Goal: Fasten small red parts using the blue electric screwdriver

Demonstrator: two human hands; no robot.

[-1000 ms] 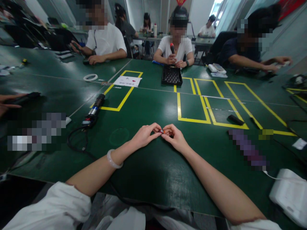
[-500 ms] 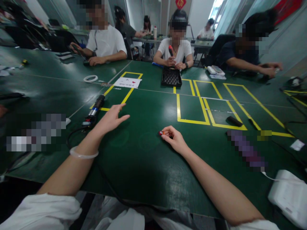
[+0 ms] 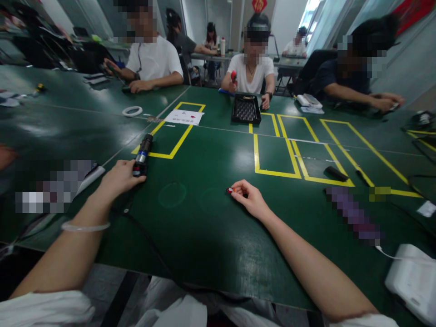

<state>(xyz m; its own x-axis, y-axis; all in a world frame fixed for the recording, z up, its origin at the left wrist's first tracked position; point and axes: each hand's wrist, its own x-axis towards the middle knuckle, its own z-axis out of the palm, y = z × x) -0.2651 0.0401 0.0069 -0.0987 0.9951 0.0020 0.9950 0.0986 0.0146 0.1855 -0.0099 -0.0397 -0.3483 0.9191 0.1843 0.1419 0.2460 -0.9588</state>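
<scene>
At the left, my left hand (image 3: 121, 180) is closed around the near end of a black cylindrical corded tool (image 3: 144, 149) with a silver and blue band. Its thumb lies along the near side, and some fingers are hidden behind the tool, which lies on the green table. My right hand (image 3: 250, 199) rests low over the table, right of the middle. Between thumb and fingertips it pinches a small red and orange piece (image 3: 230, 190), too small to make out its kind.
Yellow tape rectangles (image 3: 277, 172) mark the green table. A white paper (image 3: 185, 117) and a white ring (image 3: 132, 111) lie beyond my left hand. Across from me, a person handles a red-topped tool beside a black tray (image 3: 245, 119). A white device (image 3: 410, 277) stands at the right.
My left hand has moved left and toward me, from reaching open over the table to gripping the black corded tool. My right hand keeps its place. The person opposite has moved their hands apart.
</scene>
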